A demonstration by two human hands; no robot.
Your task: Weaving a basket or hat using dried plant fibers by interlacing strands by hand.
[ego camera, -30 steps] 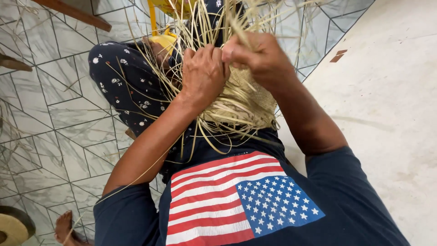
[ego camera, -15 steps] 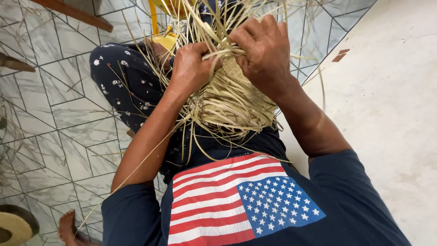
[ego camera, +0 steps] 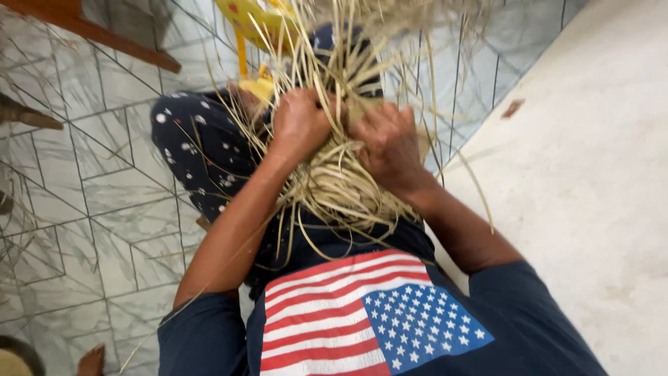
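Note:
A tangled bundle of pale dry straw strips (ego camera: pixel 341 184) rests on my lap, with long loose strands sticking up and out. My left hand (ego camera: pixel 299 122) is closed on strands at the upper left of the bundle. My right hand (ego camera: pixel 386 143) is closed on strands just to its right, the two hands nearly touching. Both forearms reach down from my dark blue shirt with a flag print (ego camera: pixel 362 320). My knee in dark spotted trousers (ego camera: pixel 198 150) lies left of the bundle.
A yellow plastic object (ego camera: pixel 254 28) stands behind the straw. Grey patterned floor tiles (ego camera: pixel 83 209) cover the left. A pale concrete slab (ego camera: pixel 591 174) fills the right. A wooden bar (ego camera: pixel 90 28) crosses the top left. A bare foot (ego camera: pixel 90 361) shows at bottom left.
Both hands have shifted closer together on the bundle, the right hand coming lower and towards the left. The view has tilted slightly, and the strands have been pulled.

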